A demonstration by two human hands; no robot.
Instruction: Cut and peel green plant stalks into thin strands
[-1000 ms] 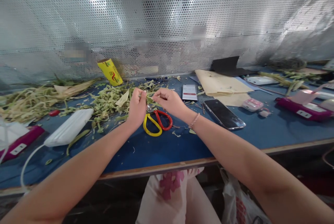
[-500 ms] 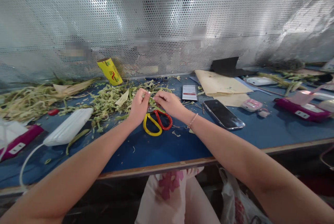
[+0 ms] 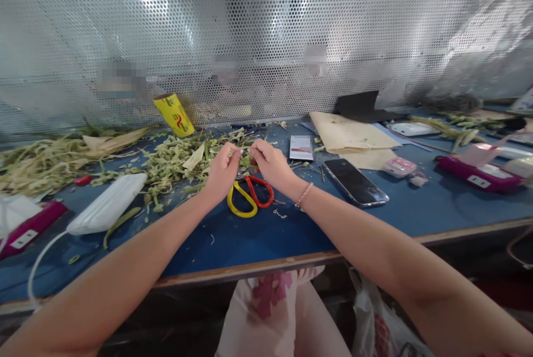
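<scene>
My left hand (image 3: 225,167) and my right hand (image 3: 268,162) are close together over the blue table, each closed in a pinch. What their fingertips hold is too small and too hidden to name. Just below them lie scissors (image 3: 242,205) with one yellow and one red handle loop; their blades are mostly hidden by the hands. A heap of pale green plant scraps (image 3: 169,160) spreads left of and behind my left hand. Behind my right hand lies a small card-like thing with a lit white face (image 3: 301,147).
A perforated metal panel (image 3: 266,24) stands along the back. A yellow roll (image 3: 175,115) leans near it. To the right are a phone (image 3: 356,182), brown paper (image 3: 353,132) and a pink case (image 3: 398,166); a white corded device (image 3: 107,204) lies left.
The fingertips have drawn slightly apart, with my right hand turned a little. Both hands stay above the scissors, and the view has shifted slightly.
</scene>
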